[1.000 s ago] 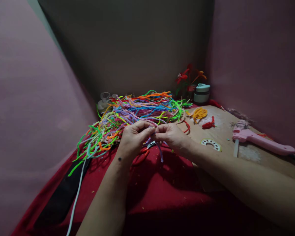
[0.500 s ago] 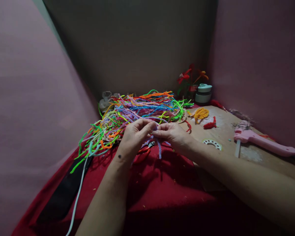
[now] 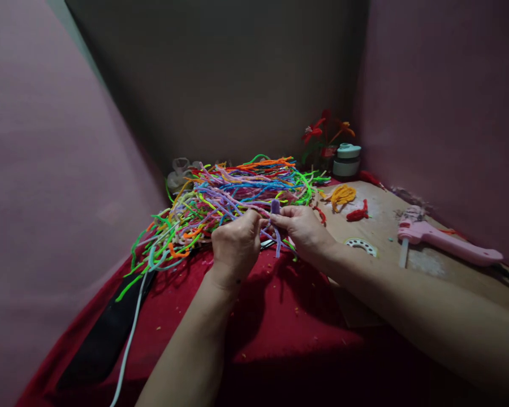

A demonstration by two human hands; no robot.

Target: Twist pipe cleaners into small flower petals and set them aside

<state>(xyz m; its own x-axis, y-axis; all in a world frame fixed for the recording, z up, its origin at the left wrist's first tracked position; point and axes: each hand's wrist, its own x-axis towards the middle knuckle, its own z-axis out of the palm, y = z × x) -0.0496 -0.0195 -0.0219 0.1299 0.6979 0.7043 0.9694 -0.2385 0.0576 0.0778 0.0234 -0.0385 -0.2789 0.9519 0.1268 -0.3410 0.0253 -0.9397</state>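
My right hand (image 3: pixel 301 226) pinches a purple pipe cleaner (image 3: pixel 275 207) between thumb and fingertips. A short, thick piece stands up above the thumb, and thin purple ends hang below. Close beside it, my left hand (image 3: pixel 237 240) is turned knuckles up in a fist, its fingertips at the pipe cleaner's near side; its exact grip is hidden. Under the hands, a metal tool tip (image 3: pixel 267 244) shows on the red cloth, the rest of it covered by my left hand. Just behind spreads a heap of many-coloured pipe cleaners (image 3: pixel 246 186).
A pink glue gun (image 3: pixel 453 240) rests on brown cardboard (image 3: pixel 377 215) at right, near a white curved piece with holes (image 3: pixel 360 246), a yellow bundle (image 3: pixel 343 196) and a red twist (image 3: pixel 358 212). A jar (image 3: pixel 346 161) stands behind. A white cable (image 3: pixel 131 333) crosses a black slab (image 3: pixel 104 339) at left.
My left hand has rolled over from a pinch to a knuckles-up fist. The purple piece now stands above my right thumb. The red plier handles under the hands have gone out of sight.
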